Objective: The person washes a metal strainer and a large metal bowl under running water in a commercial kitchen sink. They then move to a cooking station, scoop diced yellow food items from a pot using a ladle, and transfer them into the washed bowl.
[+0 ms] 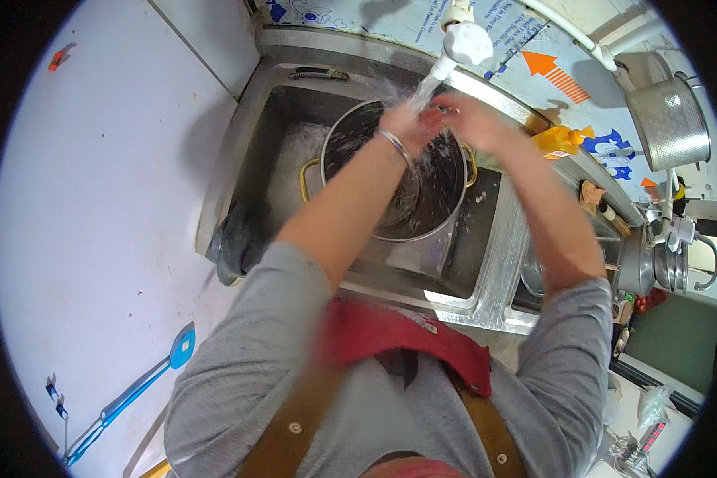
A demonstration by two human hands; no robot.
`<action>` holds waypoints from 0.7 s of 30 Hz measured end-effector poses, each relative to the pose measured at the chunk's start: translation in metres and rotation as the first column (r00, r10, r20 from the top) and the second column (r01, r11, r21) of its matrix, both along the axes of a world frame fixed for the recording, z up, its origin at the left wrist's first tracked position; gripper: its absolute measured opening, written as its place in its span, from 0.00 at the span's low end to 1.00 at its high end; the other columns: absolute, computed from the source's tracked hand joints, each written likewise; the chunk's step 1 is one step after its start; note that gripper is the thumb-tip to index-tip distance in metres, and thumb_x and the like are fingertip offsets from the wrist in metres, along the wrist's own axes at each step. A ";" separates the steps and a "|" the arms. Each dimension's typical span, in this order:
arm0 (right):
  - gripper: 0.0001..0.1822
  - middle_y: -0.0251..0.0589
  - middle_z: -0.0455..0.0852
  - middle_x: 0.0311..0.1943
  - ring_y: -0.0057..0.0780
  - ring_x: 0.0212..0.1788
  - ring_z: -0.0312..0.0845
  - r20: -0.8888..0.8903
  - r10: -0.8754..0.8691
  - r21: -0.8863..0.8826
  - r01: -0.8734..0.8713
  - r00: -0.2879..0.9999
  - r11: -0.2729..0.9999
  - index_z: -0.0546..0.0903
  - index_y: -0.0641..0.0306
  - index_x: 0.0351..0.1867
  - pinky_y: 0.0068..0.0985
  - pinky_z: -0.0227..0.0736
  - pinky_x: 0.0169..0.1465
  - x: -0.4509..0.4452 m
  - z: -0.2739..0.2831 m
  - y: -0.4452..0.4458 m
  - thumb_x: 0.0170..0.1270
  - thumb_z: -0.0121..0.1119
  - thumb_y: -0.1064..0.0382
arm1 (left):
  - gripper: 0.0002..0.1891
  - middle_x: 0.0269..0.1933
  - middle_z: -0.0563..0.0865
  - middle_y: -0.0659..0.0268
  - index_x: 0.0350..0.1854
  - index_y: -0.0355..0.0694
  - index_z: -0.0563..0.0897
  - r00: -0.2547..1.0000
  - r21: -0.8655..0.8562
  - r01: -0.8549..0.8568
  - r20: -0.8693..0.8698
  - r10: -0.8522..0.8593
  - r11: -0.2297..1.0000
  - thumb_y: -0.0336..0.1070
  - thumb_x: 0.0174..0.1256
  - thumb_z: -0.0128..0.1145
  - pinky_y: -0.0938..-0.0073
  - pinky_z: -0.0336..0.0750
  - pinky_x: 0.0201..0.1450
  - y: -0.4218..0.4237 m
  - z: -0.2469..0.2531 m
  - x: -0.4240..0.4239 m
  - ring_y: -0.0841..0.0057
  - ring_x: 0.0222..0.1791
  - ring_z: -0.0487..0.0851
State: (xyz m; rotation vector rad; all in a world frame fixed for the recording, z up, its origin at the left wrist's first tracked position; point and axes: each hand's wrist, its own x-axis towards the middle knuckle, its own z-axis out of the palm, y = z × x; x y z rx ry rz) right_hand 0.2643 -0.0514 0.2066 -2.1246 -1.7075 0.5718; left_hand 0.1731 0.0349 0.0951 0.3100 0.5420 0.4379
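Note:
Water pours from a white tap (467,45) onto my left hand (411,126), which wears a silver bangle (396,147) at the wrist. My right hand (469,118) is close against it under the stream, its fingers blurred. Whether either hand holds anything small is hidden by blur and splashing. Below both hands stands a large round metal pot (454,212) with brass-coloured handles, and water splashes inside it. The pot sits in a deep stainless steel sink basin (287,143).
A utility knife (318,73) lies on the sink's back ledge. To the right are a yellow squeeze bottle (558,142), a second basin (529,299) and a hanging perforated metal strainer (669,125). Dark cloth (236,239) drapes the left rim. A blue fly swatter (182,346) hangs on the left wall.

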 end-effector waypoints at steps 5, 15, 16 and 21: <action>0.20 0.41 0.80 0.40 0.30 0.42 0.76 0.323 0.026 0.626 -0.234 0.946 0.744 0.69 0.64 0.55 0.25 0.68 0.49 -0.008 0.118 -0.010 0.62 0.49 0.59 | 0.14 0.39 0.81 0.61 0.47 0.37 0.74 0.890 0.439 0.305 -0.448 -0.088 0.845 0.39 0.64 0.52 0.73 0.77 0.39 0.039 -0.015 -0.055 0.73 0.37 0.80; 0.24 0.55 0.80 0.23 0.48 0.32 0.79 0.585 -0.238 0.223 0.128 0.775 0.966 0.77 0.68 0.33 0.39 0.74 0.38 -0.057 0.132 0.014 0.58 0.53 0.44 | 0.11 0.39 0.81 0.63 0.47 0.37 0.76 0.753 0.704 0.091 -0.511 0.414 0.704 0.31 0.62 0.52 0.76 0.74 0.36 0.051 -0.042 -0.190 0.77 0.38 0.79; 0.24 0.53 0.81 0.24 0.47 0.32 0.79 0.459 -0.288 0.244 0.192 0.841 0.951 0.77 0.68 0.37 0.38 0.74 0.38 -0.056 0.135 0.013 0.57 0.54 0.44 | 0.13 0.41 0.80 0.62 0.47 0.36 0.76 0.702 0.766 0.148 -0.527 0.479 0.625 0.32 0.61 0.54 0.74 0.74 0.41 0.049 -0.052 -0.200 0.75 0.40 0.79; 0.30 0.47 0.83 0.28 0.42 0.30 0.80 0.421 -0.066 0.440 -0.140 0.904 0.887 0.74 0.63 0.51 0.33 0.74 0.38 -0.047 0.128 -0.014 0.55 0.58 0.42 | 0.23 0.44 0.80 0.54 0.51 0.31 0.74 0.515 0.744 0.431 -0.668 0.538 0.511 0.38 0.54 0.59 0.71 0.70 0.50 0.027 -0.096 -0.239 0.67 0.44 0.77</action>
